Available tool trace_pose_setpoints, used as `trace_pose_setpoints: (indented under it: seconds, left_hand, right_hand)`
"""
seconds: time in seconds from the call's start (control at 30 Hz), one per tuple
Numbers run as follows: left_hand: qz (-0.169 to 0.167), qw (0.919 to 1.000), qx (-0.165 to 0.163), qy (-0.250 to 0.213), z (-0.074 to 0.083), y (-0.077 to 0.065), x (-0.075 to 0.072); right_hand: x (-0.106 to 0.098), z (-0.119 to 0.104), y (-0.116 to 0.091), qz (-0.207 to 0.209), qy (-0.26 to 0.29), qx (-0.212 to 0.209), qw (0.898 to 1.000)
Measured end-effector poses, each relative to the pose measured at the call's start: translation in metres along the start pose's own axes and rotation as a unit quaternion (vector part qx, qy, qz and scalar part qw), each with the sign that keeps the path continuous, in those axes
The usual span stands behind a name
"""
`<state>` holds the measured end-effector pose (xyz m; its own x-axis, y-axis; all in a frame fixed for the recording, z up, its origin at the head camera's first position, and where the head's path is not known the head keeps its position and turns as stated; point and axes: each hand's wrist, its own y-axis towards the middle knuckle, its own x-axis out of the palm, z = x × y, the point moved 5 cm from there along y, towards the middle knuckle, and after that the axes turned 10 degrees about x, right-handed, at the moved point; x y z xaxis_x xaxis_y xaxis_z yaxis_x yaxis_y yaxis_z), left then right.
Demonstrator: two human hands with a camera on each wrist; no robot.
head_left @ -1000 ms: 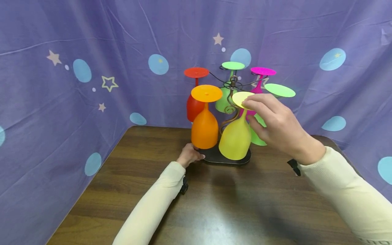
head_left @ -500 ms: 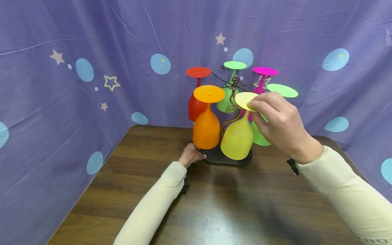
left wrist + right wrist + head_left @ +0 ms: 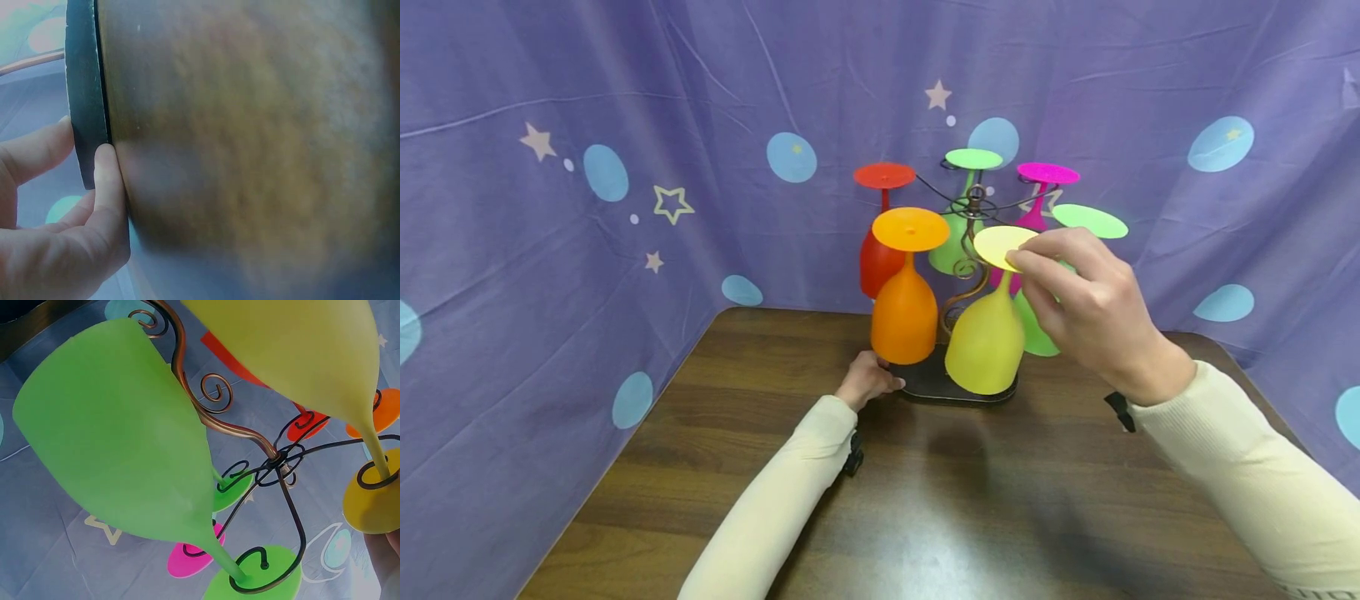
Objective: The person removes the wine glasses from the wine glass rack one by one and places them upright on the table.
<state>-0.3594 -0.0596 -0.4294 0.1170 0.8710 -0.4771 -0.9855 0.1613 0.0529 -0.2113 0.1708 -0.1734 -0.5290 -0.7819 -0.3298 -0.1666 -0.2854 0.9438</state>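
Note:
A wine glass rack with a bronze, curling metal post (image 3: 237,428) and dark hooked arms bears several upside-down plastic wine glasses. My right hand (image 3: 1086,308) pinches the foot of the yellow wine glass (image 3: 987,346) between thumb and fingers. In the right wrist view, its stem sits inside a hook, and my fingers (image 3: 382,559) show at the foot's edge. Down at the left, my left hand (image 3: 870,380) grips the edge of the rack's black base (image 3: 928,379). The left wrist view has that base (image 3: 86,94) between thumb and fingers.
An orange glass (image 3: 904,321) hangs beside the yellow one, with a red glass (image 3: 880,267) behind it. Green glasses (image 3: 119,431) and a magenta glass (image 3: 1033,218) hang on the far and right sides. Behind the wooden table (image 3: 760,358) hangs a purple curtain (image 3: 662,83).
My right fingers have closed on the yellow glass's foot, where they hovered at its rim before. The yellow bowl has shifted slightly right. My left hand keeps its grip on the base.

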Motion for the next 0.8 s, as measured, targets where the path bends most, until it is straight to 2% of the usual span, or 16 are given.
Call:
trace_pose_setpoints:
  seconds: [0.17,0.3,0.67,0.8]
  left_hand:
    - [0.000,0.9999,0.002,0.015,0.001,0.000,0.000]
    - [-0.003,0.9999,-0.005,0.015,0.000,0.000,-0.001]
    - [0.006,0.9993,-0.023,0.028,-0.005,0.003,0.000]
    - [0.001,0.9994,-0.026,0.021,-0.005,0.003,0.001]
  right_hand:
    - [-0.002,-0.004,0.003,0.028,0.007,-0.001,1.000]
    - [-0.003,-0.006,0.005,0.035,0.011,0.002,0.999]
    - [0.001,0.001,0.018,0.018,0.006,0.027,0.999]
    - [0.004,0.005,0.027,-0.004,0.011,0.033,0.999]
